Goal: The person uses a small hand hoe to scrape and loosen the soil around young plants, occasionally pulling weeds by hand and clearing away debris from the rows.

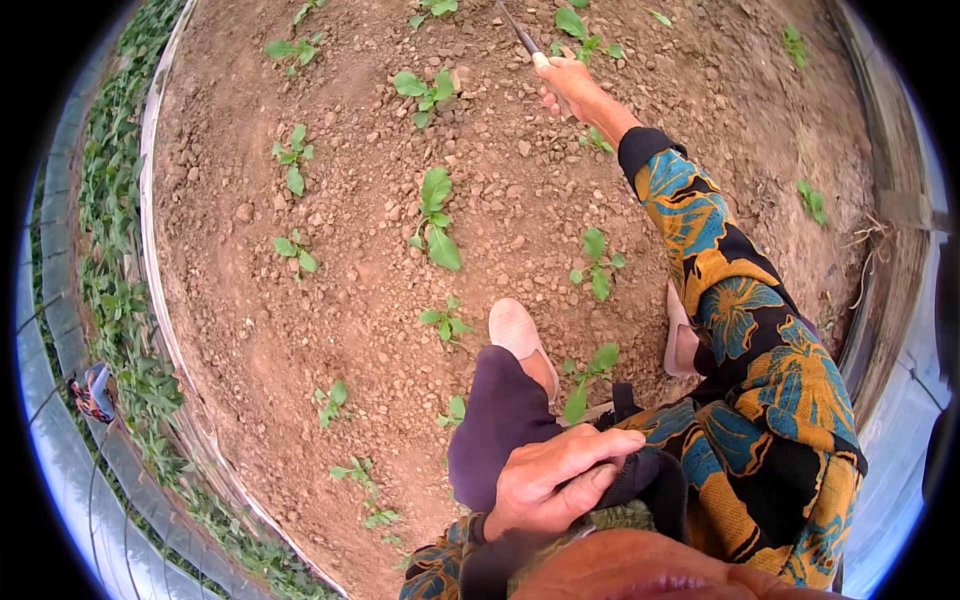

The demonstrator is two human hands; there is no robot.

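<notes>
My right hand (568,84) stretches forward and grips the pale handle of a hand tool. The tool's dark shaft (522,33) runs up past the top edge of the view, so its working end is hidden. Close to that hand grows a leafy green seedling (587,46), with a smaller seedling (596,140) below the wrist. My left hand (551,480) rests over my bent knee beside the dark jacket edge (652,487). Its palm is turned away, so whether it holds anything is hidden.
Several seedlings (435,217) stand in rough rows across the cloddy brown soil (360,300). My pale shoe (516,330) is planted between them. A white border strip (150,225) and dense plants (112,217) lie left, with another person (93,393) beyond. A weathered board (896,165) edges the right.
</notes>
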